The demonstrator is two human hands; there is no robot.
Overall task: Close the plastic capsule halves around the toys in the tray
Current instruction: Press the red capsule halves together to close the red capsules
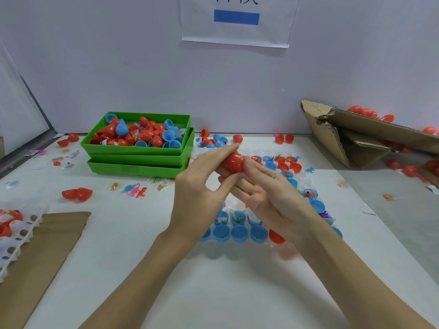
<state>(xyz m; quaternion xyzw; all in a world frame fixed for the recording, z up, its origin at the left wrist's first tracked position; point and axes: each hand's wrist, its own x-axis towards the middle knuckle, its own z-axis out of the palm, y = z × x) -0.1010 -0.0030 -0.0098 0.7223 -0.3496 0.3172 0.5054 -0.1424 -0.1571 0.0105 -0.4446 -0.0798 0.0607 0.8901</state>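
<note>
A red capsule (234,161) is held above the tray (240,230), gripped between the left hand (202,184) and right hand (268,193), fingers of both closed around it. Green bins (140,150) sit left of the tray; cardboard (351,136) lies to its right.

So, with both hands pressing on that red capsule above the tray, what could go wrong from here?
1. The red capsule sits between the left hand and right hand; a slip could drop it onto the open blue halves below and spill their toys.
2. Both forearms hang over the tray; lowering them could knock the near row.
3. A toy could get caught in the seam, though the seam is hidden.
</note>
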